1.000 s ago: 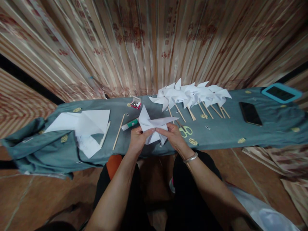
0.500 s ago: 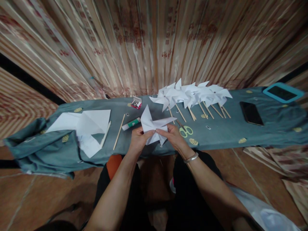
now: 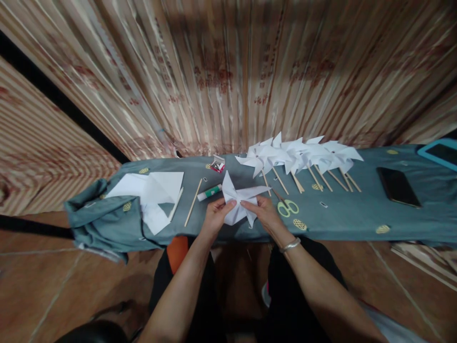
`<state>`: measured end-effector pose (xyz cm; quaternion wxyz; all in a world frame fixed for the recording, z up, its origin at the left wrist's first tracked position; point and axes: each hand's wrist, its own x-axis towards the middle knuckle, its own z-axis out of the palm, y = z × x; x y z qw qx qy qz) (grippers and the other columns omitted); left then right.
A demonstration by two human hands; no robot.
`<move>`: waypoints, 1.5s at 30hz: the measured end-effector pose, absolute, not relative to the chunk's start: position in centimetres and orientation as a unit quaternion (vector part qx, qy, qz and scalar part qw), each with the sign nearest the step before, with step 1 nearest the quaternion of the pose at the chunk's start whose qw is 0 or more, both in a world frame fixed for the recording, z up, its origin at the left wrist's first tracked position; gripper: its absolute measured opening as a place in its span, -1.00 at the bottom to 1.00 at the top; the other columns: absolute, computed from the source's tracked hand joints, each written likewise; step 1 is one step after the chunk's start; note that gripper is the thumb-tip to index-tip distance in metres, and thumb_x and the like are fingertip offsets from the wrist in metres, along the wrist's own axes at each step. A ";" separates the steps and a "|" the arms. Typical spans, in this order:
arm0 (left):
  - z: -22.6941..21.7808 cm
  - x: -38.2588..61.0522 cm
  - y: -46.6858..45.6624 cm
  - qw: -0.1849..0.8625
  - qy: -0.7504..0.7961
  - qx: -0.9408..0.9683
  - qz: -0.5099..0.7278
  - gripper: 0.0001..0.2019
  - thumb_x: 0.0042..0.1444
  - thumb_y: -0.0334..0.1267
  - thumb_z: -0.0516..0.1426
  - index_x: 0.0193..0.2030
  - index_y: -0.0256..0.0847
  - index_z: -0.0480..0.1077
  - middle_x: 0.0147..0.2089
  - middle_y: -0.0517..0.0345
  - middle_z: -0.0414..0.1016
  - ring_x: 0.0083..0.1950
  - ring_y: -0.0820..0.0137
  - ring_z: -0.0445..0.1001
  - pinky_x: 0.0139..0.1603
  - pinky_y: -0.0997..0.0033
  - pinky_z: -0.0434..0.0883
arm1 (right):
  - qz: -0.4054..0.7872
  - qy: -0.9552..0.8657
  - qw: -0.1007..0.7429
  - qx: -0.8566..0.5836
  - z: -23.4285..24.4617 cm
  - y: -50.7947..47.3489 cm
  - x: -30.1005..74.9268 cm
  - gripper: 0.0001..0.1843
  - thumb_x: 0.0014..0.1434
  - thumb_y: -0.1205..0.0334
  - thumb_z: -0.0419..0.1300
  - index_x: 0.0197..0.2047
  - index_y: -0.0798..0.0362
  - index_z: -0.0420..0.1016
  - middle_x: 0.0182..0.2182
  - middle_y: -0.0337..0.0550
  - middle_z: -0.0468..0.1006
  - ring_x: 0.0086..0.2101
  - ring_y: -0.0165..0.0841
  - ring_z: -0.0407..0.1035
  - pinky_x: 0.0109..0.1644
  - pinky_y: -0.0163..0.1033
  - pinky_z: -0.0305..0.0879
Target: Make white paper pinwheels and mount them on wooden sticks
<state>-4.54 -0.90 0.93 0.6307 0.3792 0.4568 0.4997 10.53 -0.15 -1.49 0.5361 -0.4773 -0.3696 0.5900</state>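
Between both hands I hold a white paper pinwheel (image 3: 238,194) with pointed blades and a small shiny pin head at its middle. My left hand (image 3: 217,214) grips its left side, the thumb lying on the paper near the centre. My right hand (image 3: 264,212) grips the right side, its thumb close to the pin head. No stick shows on this pinwheel; its back is hidden. A glue stick (image 3: 210,192) lies just left of it, beside a loose wooden stick (image 3: 193,202). Scissors (image 3: 287,208) with light green handles lie right of my right hand.
Several finished pinwheels on sticks (image 3: 303,155) lie in a row at the back. A small box of pins (image 3: 217,164) stands open. White paper sheets (image 3: 162,195) and a white pen (image 3: 176,205) are at left. A phone (image 3: 398,186) and a blue-framed tablet (image 3: 441,151) lie at right.
The view has shifted, so everything sits further right and slightly lower. My left thumb has moved off the pinwheel's centre; both hands still hold the pinwheel.
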 end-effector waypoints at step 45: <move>3.1 -13.2 1.1 0.288 0.598 0.527 0.531 -0.74 -0.11 -0.16 0.21 -0.28 -0.23 0.56 -0.32 0.11 0.53 -0.34 0.40 0.43 -0.31 0.45 0.38 | 0.558 -0.384 0.581 -0.451 0.6 -1.0 12.5 -0.68 -0.30 0.04 0.49 -0.47 0.04 0.63 -0.45 -0.17 0.66 -0.44 -0.27 0.47 -0.31 -0.16 0.40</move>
